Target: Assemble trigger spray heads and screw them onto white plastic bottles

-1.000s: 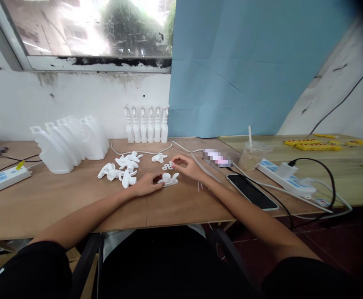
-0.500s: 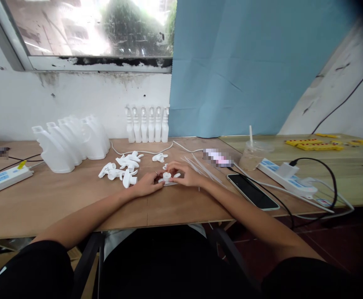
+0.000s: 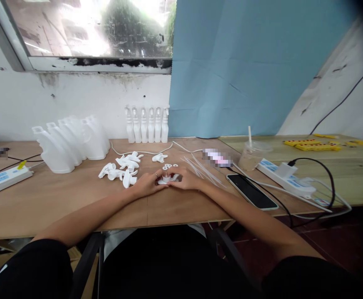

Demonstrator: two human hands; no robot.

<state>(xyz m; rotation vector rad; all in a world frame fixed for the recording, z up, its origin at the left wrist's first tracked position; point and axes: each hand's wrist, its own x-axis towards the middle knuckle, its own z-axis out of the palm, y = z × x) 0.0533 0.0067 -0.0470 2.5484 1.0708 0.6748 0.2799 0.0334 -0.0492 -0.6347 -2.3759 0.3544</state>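
Observation:
Between my two hands a white trigger spray head (image 3: pixel 165 180) rests on the table, partly hidden by the fingers. My left hand (image 3: pixel 149 184) is closed on its left side, and my right hand (image 3: pixel 186 178) closes on it from the right. Both thumbs nearly meet at its near side. Just beyond the fingers lie several small white rings (image 3: pixel 165 168). Left of my left hand sits a loose pile of white trigger spray heads (image 3: pixel 130 160); a single spray head (image 3: pixel 159 158) lies apart behind the hands. Thin clear tubes (image 3: pixel 204 171) are spread right of my right hand.
White spray bottles (image 3: pixel 146 128) stand in a row against the wall. Larger white bottles (image 3: pixel 58 151) cluster at the left. On the right are a phone (image 3: pixel 252 191), a plastic cup (image 3: pixel 250 158), a power strip (image 3: pixel 296 185) and cables. Another power strip (image 3: pixel 5 180) lies far left.
My fingers have drawn closer together around the spray head, covering its round opening. My right hand's fingers have come down, exposing more of the small rings behind.

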